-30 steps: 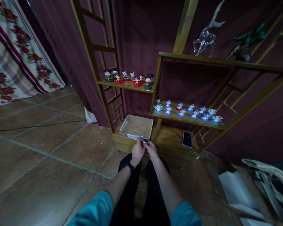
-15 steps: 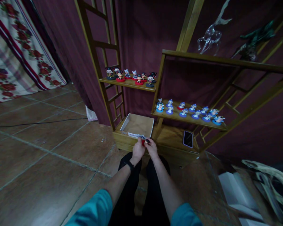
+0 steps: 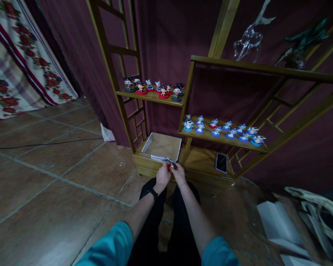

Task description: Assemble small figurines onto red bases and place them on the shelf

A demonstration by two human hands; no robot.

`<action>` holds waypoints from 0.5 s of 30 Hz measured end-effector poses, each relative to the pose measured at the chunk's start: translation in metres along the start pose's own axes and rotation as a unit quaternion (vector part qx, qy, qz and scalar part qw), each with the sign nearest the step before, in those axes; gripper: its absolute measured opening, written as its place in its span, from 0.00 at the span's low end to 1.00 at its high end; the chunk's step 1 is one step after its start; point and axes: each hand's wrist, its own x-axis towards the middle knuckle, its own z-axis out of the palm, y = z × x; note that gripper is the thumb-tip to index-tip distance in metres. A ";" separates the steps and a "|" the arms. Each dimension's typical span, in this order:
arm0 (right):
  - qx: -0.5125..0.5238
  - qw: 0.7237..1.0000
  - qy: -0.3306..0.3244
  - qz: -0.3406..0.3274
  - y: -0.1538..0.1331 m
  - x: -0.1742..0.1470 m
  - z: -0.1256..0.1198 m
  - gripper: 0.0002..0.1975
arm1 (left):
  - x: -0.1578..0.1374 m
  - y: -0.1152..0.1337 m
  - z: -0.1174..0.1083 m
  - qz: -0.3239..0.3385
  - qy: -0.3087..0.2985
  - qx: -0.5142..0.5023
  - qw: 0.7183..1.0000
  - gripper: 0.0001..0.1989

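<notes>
At the right of the grip is a phone (image 3: 221, 163), higher a glass animal figure (image 3: 252, 38), far left a flowered cloth (image 3: 24, 46).

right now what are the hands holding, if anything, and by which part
A small figurine, in both hands: the left hand at its red end, the right hand at its dark end. Exact finger contact cannot be told.

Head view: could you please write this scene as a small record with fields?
Left hand: holds figurine at its red part
Right hand: holds the same figurine
Box: open-topped, on bottom board
Phone: flat on the same board, right of box
Left shelf: red- and dark-based figures
Right shelf: mostly blue- and purple-based toys
Top shelf: clear deer, green ornament
</notes>
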 end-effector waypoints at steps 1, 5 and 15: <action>0.013 1.000 -0.002 0.000 -0.001 0.000 0.000 0.11 | 0.002 -0.001 0.001 0.000 0.006 -0.019 1.000 0.12; 0.078 0.996 0.025 0.018 -0.010 -0.004 -0.002 0.15 | 0.013 -0.006 0.002 -0.014 0.012 -0.167 0.986 0.17; 0.143 0.986 -0.020 0.089 -0.008 -0.008 0.001 0.15 | 0.018 -0.013 0.005 -0.037 -0.024 -0.384 0.922 0.19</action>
